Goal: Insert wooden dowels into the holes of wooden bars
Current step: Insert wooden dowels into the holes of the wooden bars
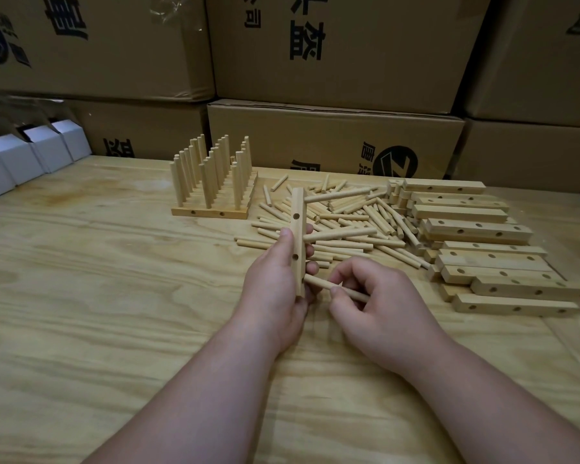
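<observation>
Pale plywood bench (98, 269), stacked cartons (332, 51) behind. Head view: left hand (275, 279) at centre grips an upright wooden bar (298, 229), two dowels already projecting right. Right hand (379, 299) pinches a third dowel (335, 287), tip at the bar's lowest hole. Loose dowels (349, 222) centre right, bare bars (482, 259) far right, finished racks (211, 182) upper centre. Dowels likely light, stiff, smooth; best held mid-shaft for a straight push.
</observation>
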A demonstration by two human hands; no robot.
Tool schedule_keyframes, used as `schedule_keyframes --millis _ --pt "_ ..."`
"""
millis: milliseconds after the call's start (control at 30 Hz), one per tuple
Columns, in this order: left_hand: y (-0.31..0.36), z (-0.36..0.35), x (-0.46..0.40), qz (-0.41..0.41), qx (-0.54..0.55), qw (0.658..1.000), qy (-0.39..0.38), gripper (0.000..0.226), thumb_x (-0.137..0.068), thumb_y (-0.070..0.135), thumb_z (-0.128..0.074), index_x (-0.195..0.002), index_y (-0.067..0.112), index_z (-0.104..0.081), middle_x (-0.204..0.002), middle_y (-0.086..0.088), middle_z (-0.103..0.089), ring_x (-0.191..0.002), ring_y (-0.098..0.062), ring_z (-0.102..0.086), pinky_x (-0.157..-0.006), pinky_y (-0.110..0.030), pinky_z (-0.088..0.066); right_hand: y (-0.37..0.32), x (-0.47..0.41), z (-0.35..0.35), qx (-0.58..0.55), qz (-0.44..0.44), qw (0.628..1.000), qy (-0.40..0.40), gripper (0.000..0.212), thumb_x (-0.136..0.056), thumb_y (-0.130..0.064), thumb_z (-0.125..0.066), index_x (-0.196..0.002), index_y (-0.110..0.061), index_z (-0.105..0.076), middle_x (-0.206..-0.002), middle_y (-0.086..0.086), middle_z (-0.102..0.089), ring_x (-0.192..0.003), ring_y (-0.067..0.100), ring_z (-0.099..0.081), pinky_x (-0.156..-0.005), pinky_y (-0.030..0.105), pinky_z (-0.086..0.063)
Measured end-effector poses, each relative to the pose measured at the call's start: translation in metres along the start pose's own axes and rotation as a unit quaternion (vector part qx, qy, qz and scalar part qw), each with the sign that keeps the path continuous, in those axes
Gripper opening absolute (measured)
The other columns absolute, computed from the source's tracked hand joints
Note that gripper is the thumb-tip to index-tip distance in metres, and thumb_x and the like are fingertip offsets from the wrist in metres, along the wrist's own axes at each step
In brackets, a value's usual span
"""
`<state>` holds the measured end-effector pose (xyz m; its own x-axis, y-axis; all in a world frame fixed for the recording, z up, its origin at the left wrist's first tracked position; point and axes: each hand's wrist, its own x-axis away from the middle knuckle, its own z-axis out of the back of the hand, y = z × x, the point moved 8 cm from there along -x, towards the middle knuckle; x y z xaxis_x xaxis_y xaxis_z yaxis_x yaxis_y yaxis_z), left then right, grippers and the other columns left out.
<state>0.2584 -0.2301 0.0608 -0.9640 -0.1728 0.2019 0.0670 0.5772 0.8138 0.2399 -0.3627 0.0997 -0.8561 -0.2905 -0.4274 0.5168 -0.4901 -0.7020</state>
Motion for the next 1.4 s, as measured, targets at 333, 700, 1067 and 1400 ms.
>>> schedule_keyframes --millis 333,700,1067,1400 --pt "0.002 -0.001 0.001 0.005 0.014 1.0 -0.011 0.035 -0.104 0.043 -0.048 -0.109 0.025 -0.077 -0.075 0.006 -0.056 -0.056 -0.009 -0.047 -0.052 -0.025 -0.042 -0.005 0.001 0.003 -0.046 0.006 0.999 0.01 0.012 -0.084 -0.02 -0.07 -0.084 -0.03 -0.077 -0.077 -0.014 -0.072 -0.072 0.007 -0.069 -0.061 0.024 -0.055" --pt "0.006 -0.012 0.009 -0.044 -0.091 0.994 -0.045 0.038 -0.105 0.043 -0.046 -0.098 0.031 -0.08 -0.073 0.008 -0.059 -0.06 -0.008 -0.049 -0.061 -0.027 -0.041 -0.005 0.001 0.001 -0.025 -0.012 0.999 -0.026 0.026 -0.087 -0.013 -0.068 -0.068 -0.031 -0.065 -0.06 -0.019 -0.06 -0.056 0.0 -0.053 -0.049 0.007 -0.036" --pt "0.008 -0.01 0.009 -0.05 -0.083 0.995 -0.037 0.037 -0.105 0.043 -0.046 -0.097 0.033 -0.08 -0.07 0.009 -0.059 -0.061 -0.007 -0.048 -0.055 -0.023 -0.042 -0.004 0.001 -0.001 0.006 0.005 0.998 -0.061 0.015 -0.091 -0.019 -0.066 -0.084 -0.031 -0.069 -0.076 -0.016 -0.067 -0.07 0.004 -0.062 -0.058 0.018 -0.046" --pt "0.011 -0.012 0.01 -0.09 -0.154 0.983 -0.048 0.036 -0.106 0.047 -0.039 -0.103 0.044 -0.075 -0.073 0.012 -0.062 -0.065 -0.007 -0.051 -0.056 -0.026 -0.042 0.001 0.002 -0.001 0.016 0.008 0.996 -0.088 0.017 -0.097 -0.022 -0.061 -0.094 -0.031 -0.075 -0.088 -0.018 -0.072 -0.085 0.001 -0.066 -0.076 0.026 -0.049"
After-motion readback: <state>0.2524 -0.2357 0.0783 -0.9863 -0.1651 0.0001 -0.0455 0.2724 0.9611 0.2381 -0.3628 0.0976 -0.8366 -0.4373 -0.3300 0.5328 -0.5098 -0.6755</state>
